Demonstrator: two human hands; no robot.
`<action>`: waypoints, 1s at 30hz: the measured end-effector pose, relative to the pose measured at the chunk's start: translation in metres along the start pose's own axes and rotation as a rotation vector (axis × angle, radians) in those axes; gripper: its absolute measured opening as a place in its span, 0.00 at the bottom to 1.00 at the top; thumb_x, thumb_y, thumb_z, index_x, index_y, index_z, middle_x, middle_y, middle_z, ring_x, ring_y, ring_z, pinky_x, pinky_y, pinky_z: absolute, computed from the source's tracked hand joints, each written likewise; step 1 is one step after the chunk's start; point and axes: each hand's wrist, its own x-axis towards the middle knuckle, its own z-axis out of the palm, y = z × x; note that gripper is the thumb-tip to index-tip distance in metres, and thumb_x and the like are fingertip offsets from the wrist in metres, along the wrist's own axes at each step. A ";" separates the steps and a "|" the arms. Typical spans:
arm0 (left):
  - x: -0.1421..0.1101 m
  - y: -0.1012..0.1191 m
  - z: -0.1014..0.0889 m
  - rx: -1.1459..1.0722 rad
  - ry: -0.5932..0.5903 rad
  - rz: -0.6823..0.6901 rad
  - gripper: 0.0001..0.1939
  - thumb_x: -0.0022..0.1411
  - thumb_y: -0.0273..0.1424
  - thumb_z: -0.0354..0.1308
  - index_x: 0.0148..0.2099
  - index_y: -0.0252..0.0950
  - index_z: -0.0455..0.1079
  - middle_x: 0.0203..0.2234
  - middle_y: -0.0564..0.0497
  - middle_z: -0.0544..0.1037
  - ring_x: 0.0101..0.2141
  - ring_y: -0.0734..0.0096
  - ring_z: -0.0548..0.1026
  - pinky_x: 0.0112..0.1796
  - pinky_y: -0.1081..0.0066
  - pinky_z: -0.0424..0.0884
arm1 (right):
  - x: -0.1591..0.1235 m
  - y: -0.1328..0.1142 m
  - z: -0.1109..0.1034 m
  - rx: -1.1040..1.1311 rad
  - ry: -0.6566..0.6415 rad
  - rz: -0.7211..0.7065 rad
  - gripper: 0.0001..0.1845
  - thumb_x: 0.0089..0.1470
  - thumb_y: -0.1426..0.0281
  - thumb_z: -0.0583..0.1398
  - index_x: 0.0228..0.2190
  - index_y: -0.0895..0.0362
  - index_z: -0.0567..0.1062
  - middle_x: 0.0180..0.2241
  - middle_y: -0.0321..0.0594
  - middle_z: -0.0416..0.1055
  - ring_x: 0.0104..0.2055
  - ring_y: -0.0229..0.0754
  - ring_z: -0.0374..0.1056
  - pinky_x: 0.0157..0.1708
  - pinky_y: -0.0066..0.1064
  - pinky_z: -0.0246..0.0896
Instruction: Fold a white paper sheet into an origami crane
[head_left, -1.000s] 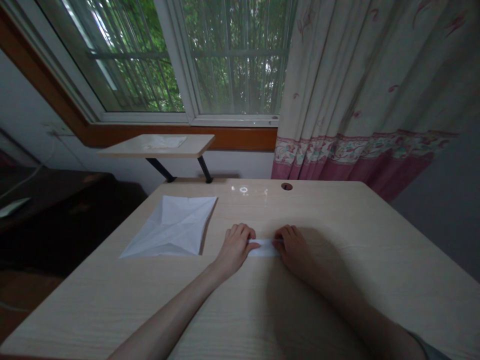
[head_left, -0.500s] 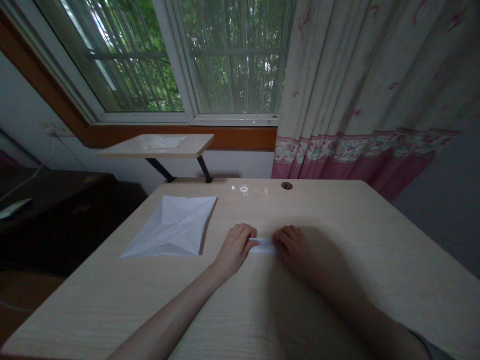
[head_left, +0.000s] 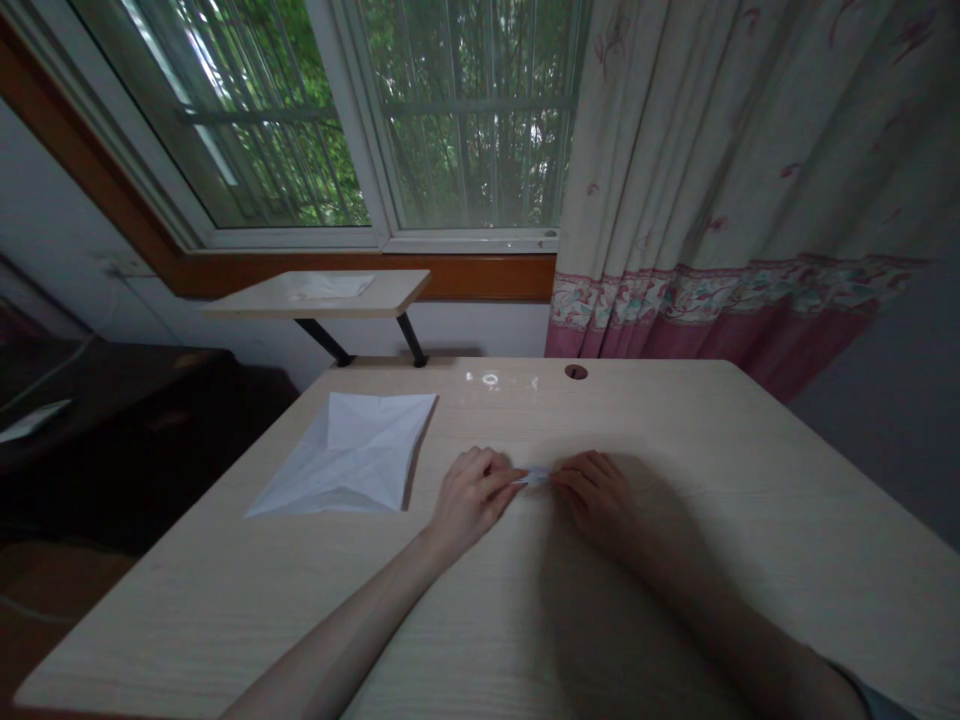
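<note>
A narrow strip of folded white paper [head_left: 535, 475] lies between my hands, low over the middle of the desk. My left hand [head_left: 477, 493] pinches its left end, with thumb and index finger pressed together. At the right end, my right hand [head_left: 596, 492] holds it with closed fingers. Only the short middle stretch of the strip shows; both ends are hidden by my fingers. To the left of my left hand, a larger creased sheet of white paper [head_left: 360, 455] lies on the desk, its edges slightly raised.
The pale wooden desk [head_left: 450, 630] has a round cable hole [head_left: 576, 372] near its back edge. A small raised shelf [head_left: 390, 295] at the back left carries a white paper piece [head_left: 334, 286]. Behind stand a window and a floral curtain [head_left: 645, 200]. A dark cabinet [head_left: 150, 390] is at left.
The visible strip between my hands has become narrower and shorter. My left thumb and fingers have moved right along it, nearer my right hand. The larger sheet stays in place.
</note>
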 end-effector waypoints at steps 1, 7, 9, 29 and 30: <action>0.000 0.000 0.000 -0.001 0.015 0.011 0.10 0.68 0.36 0.57 0.45 0.42 0.78 0.30 0.49 0.72 0.34 0.65 0.68 0.35 0.66 0.66 | 0.000 0.000 0.000 -0.002 -0.012 -0.011 0.13 0.60 0.78 0.53 0.37 0.56 0.77 0.33 0.42 0.74 0.37 0.45 0.67 0.40 0.40 0.64; 0.000 -0.001 0.005 -0.119 0.049 0.046 0.06 0.64 0.26 0.59 0.41 0.40 0.77 0.39 0.47 0.75 0.40 0.65 0.72 0.41 0.64 0.71 | 0.000 -0.002 0.000 -0.018 -0.073 -0.057 0.13 0.54 0.80 0.56 0.35 0.55 0.77 0.35 0.43 0.74 0.39 0.46 0.67 0.42 0.41 0.65; 0.000 -0.001 0.006 -0.164 0.028 0.060 0.07 0.62 0.24 0.60 0.40 0.40 0.76 0.41 0.47 0.75 0.43 0.64 0.73 0.43 0.63 0.73 | 0.002 -0.001 0.000 0.010 -0.071 -0.059 0.12 0.53 0.81 0.57 0.34 0.56 0.76 0.36 0.43 0.74 0.39 0.46 0.67 0.42 0.40 0.66; -0.001 -0.006 0.007 -0.237 -0.205 -0.031 0.05 0.66 0.33 0.60 0.41 0.40 0.75 0.49 0.50 0.78 0.48 0.66 0.77 0.49 0.66 0.73 | 0.000 0.000 -0.001 0.226 -0.324 0.106 0.12 0.55 0.78 0.56 0.39 0.57 0.76 0.43 0.45 0.74 0.46 0.45 0.69 0.50 0.41 0.66; -0.001 -0.006 0.007 -0.236 -0.202 -0.029 0.04 0.66 0.33 0.60 0.41 0.40 0.75 0.49 0.50 0.78 0.48 0.66 0.77 0.49 0.66 0.73 | 0.000 0.000 -0.001 0.229 -0.327 0.103 0.11 0.55 0.78 0.56 0.38 0.56 0.76 0.43 0.45 0.74 0.46 0.45 0.69 0.50 0.41 0.66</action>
